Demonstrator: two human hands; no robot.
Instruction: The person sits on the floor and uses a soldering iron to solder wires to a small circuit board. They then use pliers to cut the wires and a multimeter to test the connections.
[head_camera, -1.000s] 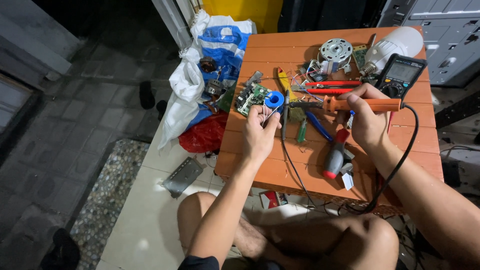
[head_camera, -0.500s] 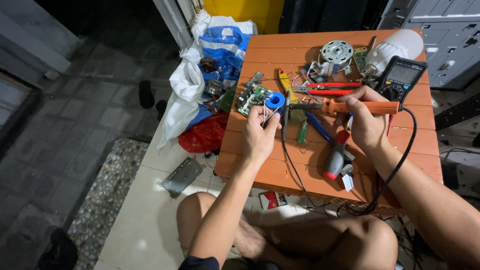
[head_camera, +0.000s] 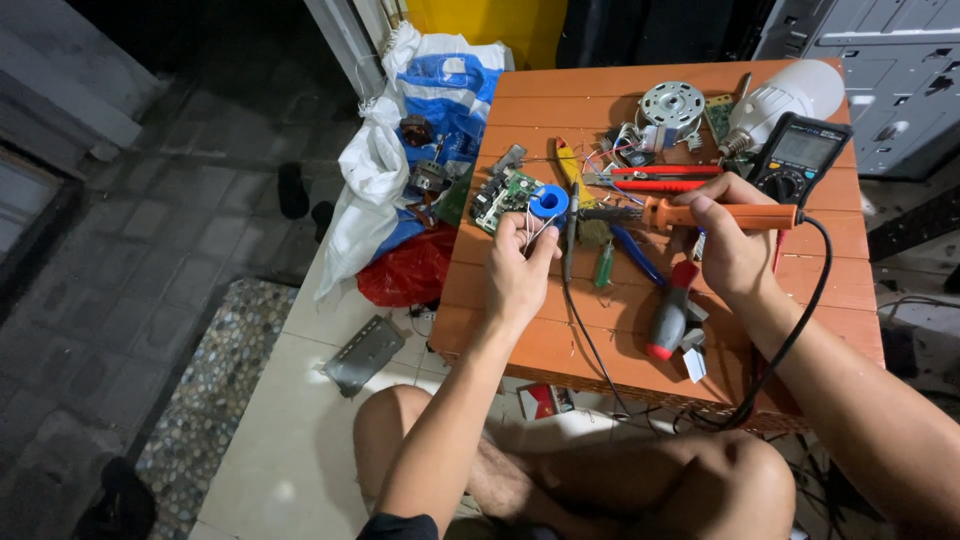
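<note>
Multimeter (head_camera: 803, 160), motor (head_camera: 671, 104) and screwdriver (head_camera: 668, 312) crowd both hands

On table (head_camera: 800, 300): solder spool (head_camera: 548, 202) just right of circuit board (head_camera: 503, 196); soldering iron (head_camera: 700, 214) lies right of spool, w/ pliers (head_camera: 655, 178) behind it, motor (head_camera: 672, 103) further back, multimeter (head_camera: 800, 160) at right. Screwdriver (head_camera: 668, 318) near front. Bags (head_camera: 420, 150) left of table.
</note>
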